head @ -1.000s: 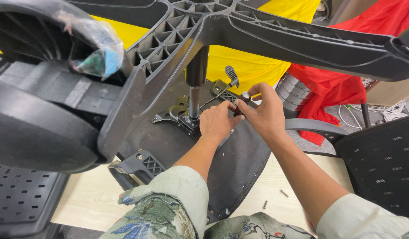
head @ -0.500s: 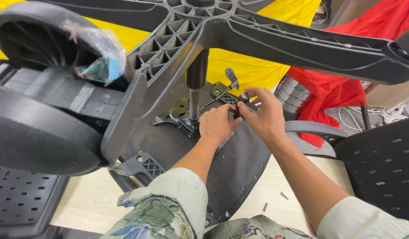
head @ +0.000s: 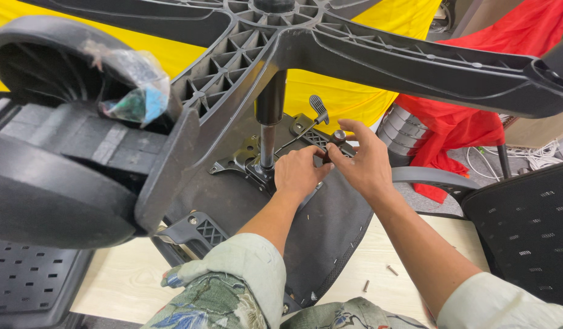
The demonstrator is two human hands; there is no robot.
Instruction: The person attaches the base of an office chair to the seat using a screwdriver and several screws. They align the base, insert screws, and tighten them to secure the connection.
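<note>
An upturned office chair lies on a pale wooden table (head: 391, 250), its black star base (head: 306, 42) and gas cylinder (head: 268, 125) pointing toward me. My left hand (head: 298, 173) rests curled on the black metal seat mechanism (head: 281, 152) beside the cylinder. My right hand (head: 362, 161) meets it there, fingertips pinching a small dark part on the mechanism near a round knob (head: 339, 134). A grey lever paddle (head: 318, 108) sticks up just behind the hands. What the left fingers hold is hidden.
A black caster wheel (head: 56, 164) with a scrap of clear plastic wrap (head: 132, 97) looms at the left. A grey armrest (head: 424, 176) and a black mesh panel (head: 525, 231) sit on the right. Loose screws (head: 391, 270) lie on the table. Yellow and red cloth hang behind.
Both hands stay on the seat mechanism with only small finger shifts. The view has dropped slightly, so the star base sits higher in frame.
</note>
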